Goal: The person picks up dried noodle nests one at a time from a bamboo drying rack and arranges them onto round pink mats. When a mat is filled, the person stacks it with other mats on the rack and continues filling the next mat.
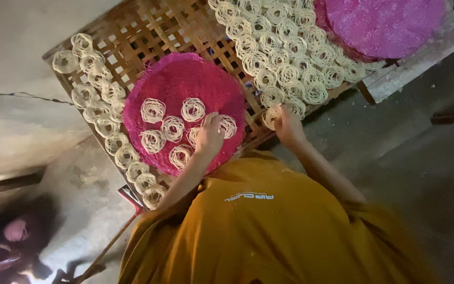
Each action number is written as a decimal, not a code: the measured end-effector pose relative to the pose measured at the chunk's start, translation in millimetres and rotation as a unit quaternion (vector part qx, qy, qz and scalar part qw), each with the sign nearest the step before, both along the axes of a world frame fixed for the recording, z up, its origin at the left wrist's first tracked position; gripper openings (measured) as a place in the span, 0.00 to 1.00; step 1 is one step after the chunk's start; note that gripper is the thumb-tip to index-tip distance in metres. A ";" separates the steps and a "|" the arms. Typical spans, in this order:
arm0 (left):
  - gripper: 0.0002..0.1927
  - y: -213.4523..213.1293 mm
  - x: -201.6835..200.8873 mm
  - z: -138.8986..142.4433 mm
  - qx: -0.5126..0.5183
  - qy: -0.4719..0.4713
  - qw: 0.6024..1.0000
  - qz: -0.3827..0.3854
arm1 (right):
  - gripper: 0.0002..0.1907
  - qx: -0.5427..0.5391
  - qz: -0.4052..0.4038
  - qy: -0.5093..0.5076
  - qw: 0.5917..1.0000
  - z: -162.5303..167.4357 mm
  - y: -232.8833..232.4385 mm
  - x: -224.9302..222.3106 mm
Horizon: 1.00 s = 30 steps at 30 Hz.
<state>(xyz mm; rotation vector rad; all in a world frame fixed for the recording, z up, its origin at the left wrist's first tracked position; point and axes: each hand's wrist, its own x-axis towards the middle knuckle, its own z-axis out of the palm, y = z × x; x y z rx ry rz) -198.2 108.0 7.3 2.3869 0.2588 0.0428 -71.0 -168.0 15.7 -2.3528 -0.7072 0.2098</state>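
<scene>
A round pink woven mat (185, 84) lies on a bamboo lattice rack (143, 31) and carries several pale coiled noodle rounds (153, 110). My left hand (208, 135) rests on the mat's near edge, fingers laid over the coils there; whether it grips one is hidden. My right hand (288, 126) is at the rack's near edge, fingers closed on one noodle coil (270, 117) beside the packed rows of coils (285, 58).
A row of coils (103, 100) lines the rack's left edge. A second pink mat (384, 23) lies at the far right on a wooden plank (421, 58). A red-handled stick (127, 197) leans at lower left. The floor is grey concrete, with a dark figure at bottom left.
</scene>
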 end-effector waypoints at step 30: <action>0.17 -11.7 -10.3 10.4 -0.325 -0.096 0.940 0.032 | 0.20 -0.026 0.226 -0.195 0.954 -20.4 50.9 -24.4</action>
